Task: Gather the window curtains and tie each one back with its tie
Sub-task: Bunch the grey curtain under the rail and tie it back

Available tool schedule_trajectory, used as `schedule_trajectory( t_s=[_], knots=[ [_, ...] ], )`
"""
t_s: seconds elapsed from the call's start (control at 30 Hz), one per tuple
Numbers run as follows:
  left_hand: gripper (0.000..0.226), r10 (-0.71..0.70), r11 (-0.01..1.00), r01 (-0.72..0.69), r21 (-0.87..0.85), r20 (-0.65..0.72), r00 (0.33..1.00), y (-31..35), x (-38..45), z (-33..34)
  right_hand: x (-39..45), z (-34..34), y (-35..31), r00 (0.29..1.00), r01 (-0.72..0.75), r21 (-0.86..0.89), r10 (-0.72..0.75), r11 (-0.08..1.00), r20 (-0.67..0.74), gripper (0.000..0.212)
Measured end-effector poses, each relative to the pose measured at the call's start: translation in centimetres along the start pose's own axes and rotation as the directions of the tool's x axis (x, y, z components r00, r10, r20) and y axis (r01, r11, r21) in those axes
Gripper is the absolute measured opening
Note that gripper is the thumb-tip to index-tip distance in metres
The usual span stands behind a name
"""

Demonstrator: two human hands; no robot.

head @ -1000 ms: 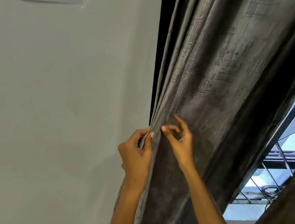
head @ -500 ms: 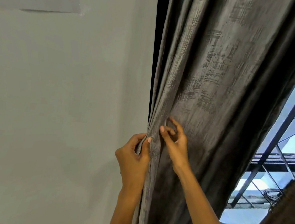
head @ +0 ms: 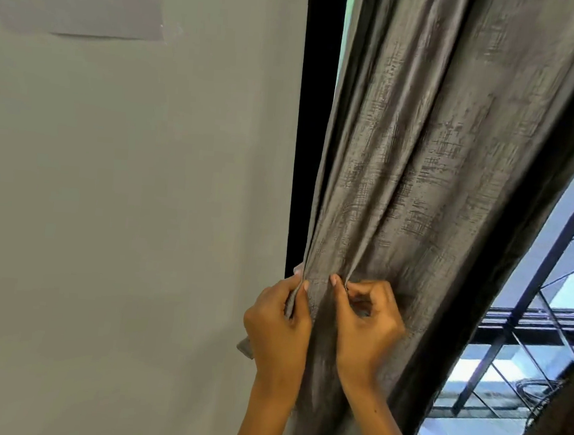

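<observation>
Between the two thumbs a short flat strip of curtain is stretched level, and each hand has hold of a fold at one end of it. The left hand pinches the cloth's outer edge between thumb and curled fingers, right beside the dark window frame; the right hand pinches a raised pleat just to the right, its other fingers curled in over the palm. From both grips the cloth runs long and nearly upright, leaning off to the upper right, with most of its bulk lying to the right of the right hand, which is therefore the nearer one for pulling in more folds. Both forearms come up from below, side by side. No tie is to be seen. Well off to the right stands the window grille; to the left, the pale wall.
</observation>
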State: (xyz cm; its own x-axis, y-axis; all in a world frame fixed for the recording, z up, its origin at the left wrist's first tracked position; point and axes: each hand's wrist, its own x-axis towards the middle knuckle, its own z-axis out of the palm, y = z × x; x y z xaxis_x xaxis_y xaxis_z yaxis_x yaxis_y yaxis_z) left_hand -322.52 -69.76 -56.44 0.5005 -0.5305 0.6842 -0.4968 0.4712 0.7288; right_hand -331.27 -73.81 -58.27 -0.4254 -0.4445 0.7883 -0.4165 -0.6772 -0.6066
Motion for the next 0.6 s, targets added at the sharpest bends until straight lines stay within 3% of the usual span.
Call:
schedule_trajectory(
  t_s=[0.07,0.17,0.33,0.43,0.5,0.6],
  knots=[
    [0.016,0.014,1.0,-0.014,0.004,-0.012,1.0,0.1,-0.1,0.3,-0.4,-0.5,-0.2,0.998,0.039,-0.014,-0.038,0.999,0.053,0.01],
    [0.015,0.042,0.998,-0.041,0.037,-0.021,0.999,0.0,-0.4,0.6,-1.6,-1.2,-0.6,0.988,0.074,-0.015,-0.071,0.997,0.135,0.024],
    [0.008,0.166,0.983,-0.165,0.083,-0.005,0.986,-0.3,-0.7,0.5,-2.0,-2.7,-0.2,0.993,0.08,-0.032,-0.076,0.996,0.092,0.028],
    [0.015,0.163,0.985,-0.163,0.058,0.014,0.987,-0.4,-0.8,1.0,-2.5,-2.3,-1.0,0.978,0.117,0.008,-0.116,0.993,0.175,0.022],
    [0.02,0.109,0.994,-0.107,-0.037,0.033,0.994,-0.4,-1.1,1.3,-2.4,-1.8,-1.3,0.974,0.052,0.048,-0.061,0.997,0.22,0.022],
    [0.023,0.031,0.988,-0.015,-0.157,0.104,0.994,-0.8,-1.5,1.3,-1.6,-1.6,-0.8,0.96,-0.157,0.166,0.111,0.974,0.259,0.022]
  ],
)
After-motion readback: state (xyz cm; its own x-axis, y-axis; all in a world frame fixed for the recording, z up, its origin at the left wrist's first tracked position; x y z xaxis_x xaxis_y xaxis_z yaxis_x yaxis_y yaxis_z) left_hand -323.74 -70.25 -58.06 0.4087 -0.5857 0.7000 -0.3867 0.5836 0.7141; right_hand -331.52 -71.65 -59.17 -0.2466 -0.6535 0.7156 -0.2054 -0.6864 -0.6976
